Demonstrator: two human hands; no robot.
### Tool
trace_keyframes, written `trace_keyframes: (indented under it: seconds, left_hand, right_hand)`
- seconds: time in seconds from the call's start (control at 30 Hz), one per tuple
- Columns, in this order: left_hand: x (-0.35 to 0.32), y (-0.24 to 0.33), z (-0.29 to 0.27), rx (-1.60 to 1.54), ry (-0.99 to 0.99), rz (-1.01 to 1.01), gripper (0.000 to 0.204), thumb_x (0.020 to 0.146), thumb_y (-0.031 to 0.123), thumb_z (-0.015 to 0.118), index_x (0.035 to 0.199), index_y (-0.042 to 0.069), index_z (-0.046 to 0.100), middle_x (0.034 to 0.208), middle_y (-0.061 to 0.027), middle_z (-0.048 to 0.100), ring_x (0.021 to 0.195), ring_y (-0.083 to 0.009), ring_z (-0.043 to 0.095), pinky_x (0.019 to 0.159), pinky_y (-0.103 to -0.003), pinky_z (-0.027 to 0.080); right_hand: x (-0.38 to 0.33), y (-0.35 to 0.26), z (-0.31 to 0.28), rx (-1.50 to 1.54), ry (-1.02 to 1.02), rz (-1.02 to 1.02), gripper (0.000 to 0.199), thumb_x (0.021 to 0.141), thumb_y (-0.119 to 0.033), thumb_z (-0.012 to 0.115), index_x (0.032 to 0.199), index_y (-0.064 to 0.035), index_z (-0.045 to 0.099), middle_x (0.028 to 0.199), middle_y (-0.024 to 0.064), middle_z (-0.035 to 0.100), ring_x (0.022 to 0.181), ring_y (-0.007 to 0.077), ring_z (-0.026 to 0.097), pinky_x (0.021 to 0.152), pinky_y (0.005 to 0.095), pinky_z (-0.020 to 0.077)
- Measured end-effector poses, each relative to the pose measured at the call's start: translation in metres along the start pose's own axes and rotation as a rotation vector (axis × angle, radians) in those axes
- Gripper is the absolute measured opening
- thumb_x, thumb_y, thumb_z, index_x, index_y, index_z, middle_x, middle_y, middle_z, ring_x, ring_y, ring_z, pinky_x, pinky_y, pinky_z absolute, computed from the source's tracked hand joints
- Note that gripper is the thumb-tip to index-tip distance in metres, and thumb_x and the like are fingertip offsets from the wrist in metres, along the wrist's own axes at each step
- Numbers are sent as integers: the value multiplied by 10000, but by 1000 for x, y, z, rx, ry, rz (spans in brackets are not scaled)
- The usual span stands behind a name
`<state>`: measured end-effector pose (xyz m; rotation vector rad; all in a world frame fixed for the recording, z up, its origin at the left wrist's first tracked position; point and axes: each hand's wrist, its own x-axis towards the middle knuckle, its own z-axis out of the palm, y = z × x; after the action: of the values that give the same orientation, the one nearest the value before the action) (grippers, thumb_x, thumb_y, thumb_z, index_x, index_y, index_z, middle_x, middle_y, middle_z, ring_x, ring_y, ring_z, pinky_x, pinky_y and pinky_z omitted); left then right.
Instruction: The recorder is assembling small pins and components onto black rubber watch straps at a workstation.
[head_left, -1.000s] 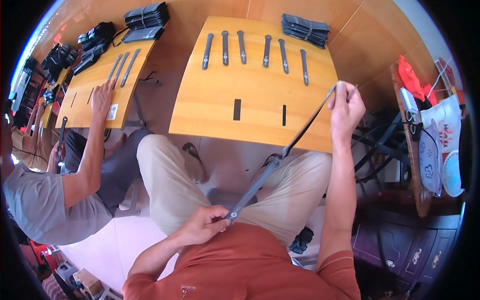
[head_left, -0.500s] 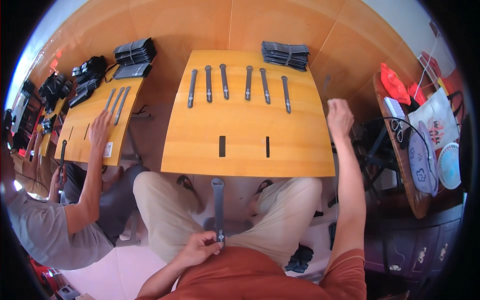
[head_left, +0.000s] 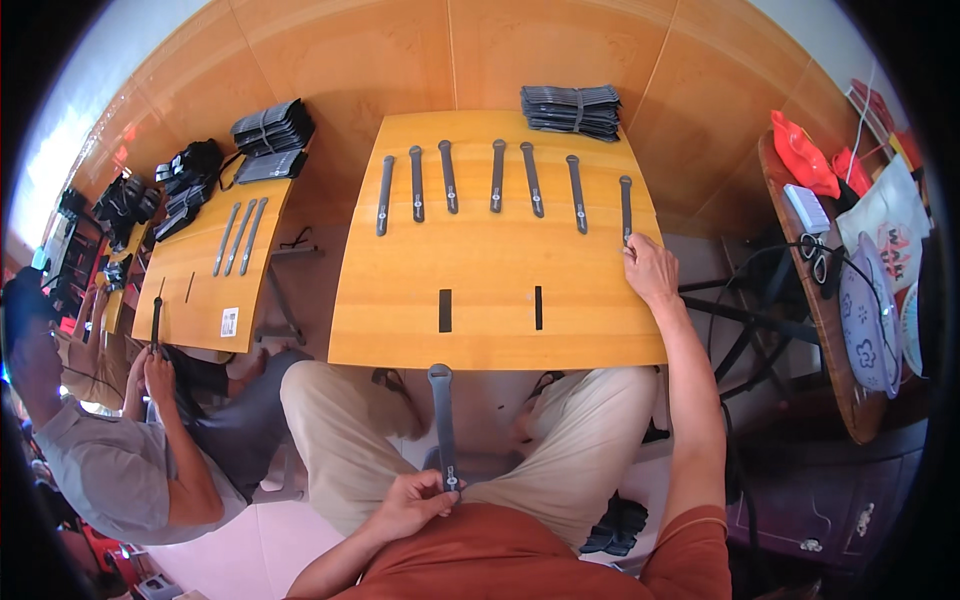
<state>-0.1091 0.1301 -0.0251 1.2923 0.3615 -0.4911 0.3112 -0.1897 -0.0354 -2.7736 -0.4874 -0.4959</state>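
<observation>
My left hand [head_left: 412,505] pinches the printed lower end of a grey strap [head_left: 444,430], which stands up in front of my lap with its slotted, rounded end on top. At the table's right side, my right hand [head_left: 652,270] has its fingers closed on the lower end of another grey strap [head_left: 627,205], which rests on the wood. To its left several similar straps lie spaced out in a row, among them one nearby grey strap [head_left: 577,195] and a far-left grey strap [head_left: 385,195]. Their slotted ends point away from me.
The wooden table [head_left: 400,270] has two dark slots near its front edge. A tied bundle of straps [head_left: 570,112] sits at its back right. On the left, a co-worker [head_left: 130,470] handles a strap beside another table [head_left: 205,315]. A side table [head_left: 850,405] at right holds scissors and bags.
My right hand came in from beyond the table's right edge and set a strap at the right of the row. My left hand stays on its strap. The co-worker's hand drew back from the table.
</observation>
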Motion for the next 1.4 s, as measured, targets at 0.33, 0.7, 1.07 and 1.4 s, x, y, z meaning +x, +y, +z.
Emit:
trace_keyframes:
  seconds: [0.33, 0.7, 1.07, 1.4]
  left_hand:
    - [3, 3, 0, -13, 4, 52, 200, 973, 61, 665, 1156, -19, 674, 842, 20, 658, 738, -41, 594, 687, -209, 517]
    - [3, 4, 1, -13, 48, 76, 195, 979, 56, 654, 1154, -29, 671, 832, 21, 645, 738, -39, 588, 681, -206, 506]
    - [4, 5, 2, -59, 48, 89, 226, 986, 66, 647, 1192, -25, 656, 890, 15, 662, 768, -43, 600, 703, -210, 524]
    - [2, 1, 2, -90, 44, 100, 225, 981, 72, 658, 1186, -19, 658, 913, 6, 680, 764, -44, 606, 697, -208, 523]
  right_hand:
    - [7, -2, -4, 31, -14, -46, 106, 904, -171, 603, 914, -78, 554, 910, 143, 678, 850, 411, 655, 702, 515, 516]
    - [15, -1, 3, 73, -11, -63, 98, 914, -179, 589, 909, -85, 558, 911, 138, 673, 858, 416, 654, 712, 530, 508]
    - [14, -4, 1, 40, -34, -50, 114, 917, -188, 598, 900, -85, 552, 921, 136, 675, 858, 414, 657, 713, 518, 512]
    - [11, 1, 3, 36, -44, -48, 176, 937, -199, 588, 1079, -117, 654, 1124, 86, 695, 968, 367, 675, 820, 460, 547]
